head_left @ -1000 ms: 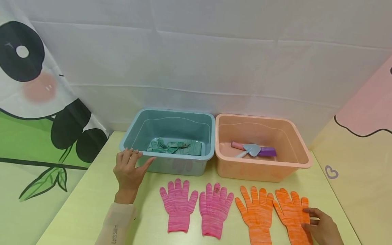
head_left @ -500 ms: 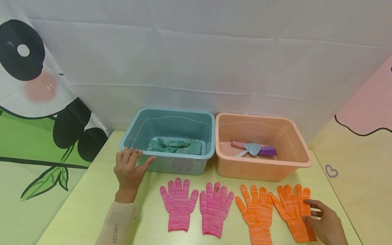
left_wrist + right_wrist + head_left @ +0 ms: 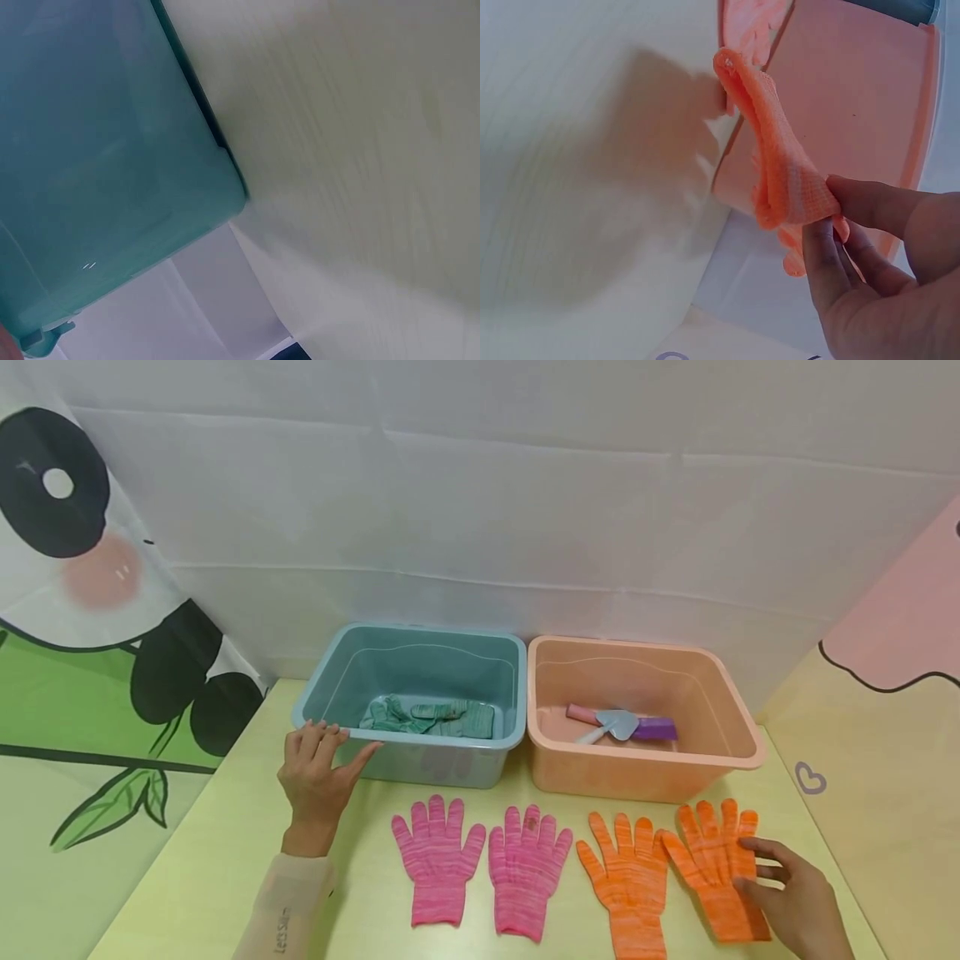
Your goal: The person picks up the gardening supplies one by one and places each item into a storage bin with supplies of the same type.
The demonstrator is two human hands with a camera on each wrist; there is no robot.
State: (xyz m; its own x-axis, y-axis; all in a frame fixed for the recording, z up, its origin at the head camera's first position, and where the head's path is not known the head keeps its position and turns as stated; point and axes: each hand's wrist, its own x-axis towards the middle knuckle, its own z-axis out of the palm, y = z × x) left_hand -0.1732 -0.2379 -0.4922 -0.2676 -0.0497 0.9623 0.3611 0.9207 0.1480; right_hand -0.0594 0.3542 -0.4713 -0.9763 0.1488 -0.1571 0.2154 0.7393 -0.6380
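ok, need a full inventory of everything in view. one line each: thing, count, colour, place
Left bin: 1, blue-green, back of table
Knit fabric: count unclear, green, in left bin
Right bin: 1, peach, beside left bin
Toy shovel: 1, light blue, in right bin
Tool parts: one piece or two unclear, pink and purple, under shovel
Pink gloves: 2, pink, in front of bins
Orange gloves: 2, orange, right of pink pair
Table: 1, pale yellow, underneath
Backdrop: 1, greyish white, behind bins
Printed panels: 2, multicoloured, both sides
Sleeve: 1, beige, left arm
Left hand: 1, at left bin's front rim
Right hand: 1, pinching rightmost orange glove
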